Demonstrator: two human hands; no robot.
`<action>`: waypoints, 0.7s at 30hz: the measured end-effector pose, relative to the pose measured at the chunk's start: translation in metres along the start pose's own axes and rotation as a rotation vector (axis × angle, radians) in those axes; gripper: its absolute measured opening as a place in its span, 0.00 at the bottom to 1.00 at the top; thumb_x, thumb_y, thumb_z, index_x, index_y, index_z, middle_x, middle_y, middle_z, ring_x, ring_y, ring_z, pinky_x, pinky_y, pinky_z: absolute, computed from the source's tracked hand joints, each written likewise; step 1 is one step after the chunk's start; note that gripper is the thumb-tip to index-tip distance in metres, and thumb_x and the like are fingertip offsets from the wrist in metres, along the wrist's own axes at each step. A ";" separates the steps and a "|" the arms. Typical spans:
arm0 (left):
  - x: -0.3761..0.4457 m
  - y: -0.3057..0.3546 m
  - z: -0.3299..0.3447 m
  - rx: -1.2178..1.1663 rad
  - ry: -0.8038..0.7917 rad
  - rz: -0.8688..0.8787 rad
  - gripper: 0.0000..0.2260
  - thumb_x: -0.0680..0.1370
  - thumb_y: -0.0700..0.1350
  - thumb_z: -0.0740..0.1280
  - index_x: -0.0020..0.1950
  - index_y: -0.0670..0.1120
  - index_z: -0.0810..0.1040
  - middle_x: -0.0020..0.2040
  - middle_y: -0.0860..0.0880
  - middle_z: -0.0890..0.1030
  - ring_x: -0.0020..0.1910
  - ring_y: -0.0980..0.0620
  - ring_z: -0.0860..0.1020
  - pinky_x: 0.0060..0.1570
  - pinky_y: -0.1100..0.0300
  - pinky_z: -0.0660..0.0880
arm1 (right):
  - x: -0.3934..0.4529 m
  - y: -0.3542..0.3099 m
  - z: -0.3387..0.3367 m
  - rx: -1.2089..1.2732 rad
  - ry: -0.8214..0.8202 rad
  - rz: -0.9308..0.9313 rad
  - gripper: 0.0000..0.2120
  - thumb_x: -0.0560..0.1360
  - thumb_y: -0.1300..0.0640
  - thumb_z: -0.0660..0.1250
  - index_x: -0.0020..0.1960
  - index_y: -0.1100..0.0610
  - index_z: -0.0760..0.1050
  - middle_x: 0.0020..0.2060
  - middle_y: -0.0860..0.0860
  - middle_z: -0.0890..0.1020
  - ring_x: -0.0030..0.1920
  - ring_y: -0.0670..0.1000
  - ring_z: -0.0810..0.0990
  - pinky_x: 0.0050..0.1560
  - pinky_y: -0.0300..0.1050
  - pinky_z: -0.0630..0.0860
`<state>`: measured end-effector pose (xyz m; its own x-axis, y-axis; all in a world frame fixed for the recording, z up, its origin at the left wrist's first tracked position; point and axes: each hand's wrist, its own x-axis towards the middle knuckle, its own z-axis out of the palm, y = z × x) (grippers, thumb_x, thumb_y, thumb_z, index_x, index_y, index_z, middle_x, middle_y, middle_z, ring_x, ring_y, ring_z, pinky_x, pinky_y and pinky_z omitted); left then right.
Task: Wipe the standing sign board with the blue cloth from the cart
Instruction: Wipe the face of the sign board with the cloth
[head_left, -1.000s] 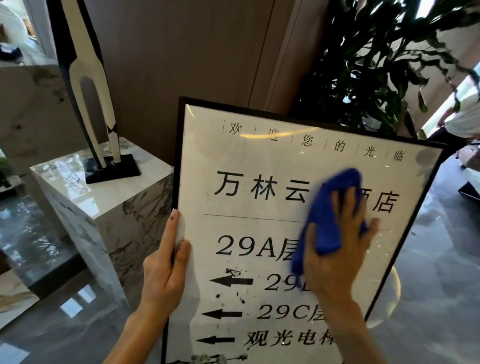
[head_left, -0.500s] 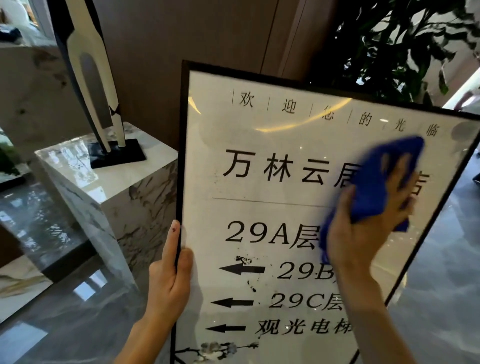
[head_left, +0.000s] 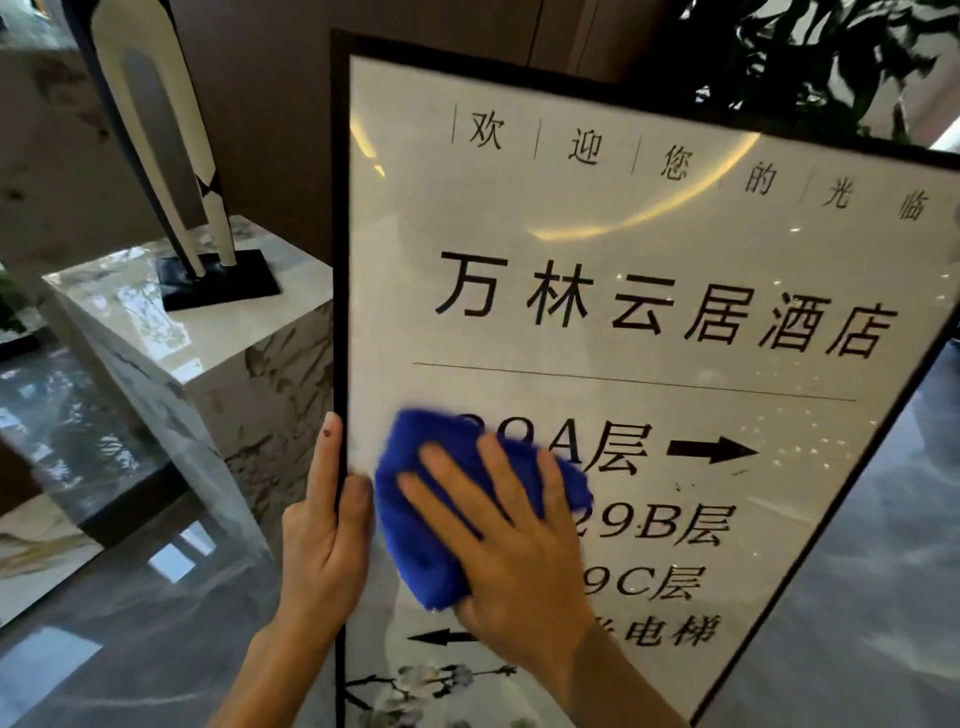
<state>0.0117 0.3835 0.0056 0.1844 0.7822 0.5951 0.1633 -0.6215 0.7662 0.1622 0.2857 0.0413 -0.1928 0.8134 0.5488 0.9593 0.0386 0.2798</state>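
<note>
The standing sign board fills the middle and right of the view: a glossy white panel with black Chinese lettering and arrows in a thin black frame. My left hand grips its left frame edge, thumb on the front. My right hand lies flat on the blue cloth and presses it against the lower left of the panel, just right of my left thumb. The cloth and hand hide part of the lower lettering.
A marble pedestal stands left of the board with a tall black-and-white sculpture on a black base. A leafy plant rises behind the board's top right. The floor is glossy grey stone. Brown wall panels are behind.
My right hand has swept the blue cloth from the upper right of the panel down to its lower left. The board looks closer and larger. My left hand keeps its grip on the frame.
</note>
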 end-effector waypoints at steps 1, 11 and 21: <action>-0.001 0.001 0.000 0.004 0.011 -0.015 0.21 0.83 0.59 0.53 0.73 0.74 0.52 0.42 0.39 0.75 0.31 0.67 0.75 0.30 0.76 0.70 | -0.016 0.005 0.003 -0.015 -0.014 -0.009 0.41 0.70 0.44 0.65 0.80 0.44 0.54 0.81 0.43 0.49 0.81 0.52 0.47 0.79 0.60 0.38; 0.000 0.012 -0.003 -0.020 0.015 -0.115 0.20 0.80 0.68 0.50 0.72 0.76 0.53 0.24 0.57 0.67 0.23 0.64 0.67 0.20 0.66 0.61 | -0.054 0.122 -0.028 0.204 0.190 0.612 0.27 0.81 0.52 0.55 0.79 0.46 0.58 0.79 0.42 0.58 0.81 0.51 0.51 0.78 0.66 0.50; -0.019 0.002 -0.002 -0.016 0.002 -0.122 0.20 0.80 0.67 0.50 0.72 0.76 0.52 0.28 0.61 0.73 0.22 0.65 0.66 0.21 0.73 0.58 | -0.086 0.120 -0.002 0.385 0.462 0.968 0.33 0.78 0.48 0.59 0.81 0.49 0.53 0.81 0.48 0.52 0.81 0.55 0.48 0.80 0.60 0.47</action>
<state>0.0070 0.3671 -0.0036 0.1619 0.8523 0.4974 0.1690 -0.5205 0.8369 0.2939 0.2193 0.0296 0.6819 0.3103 0.6624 0.7307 -0.2489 -0.6357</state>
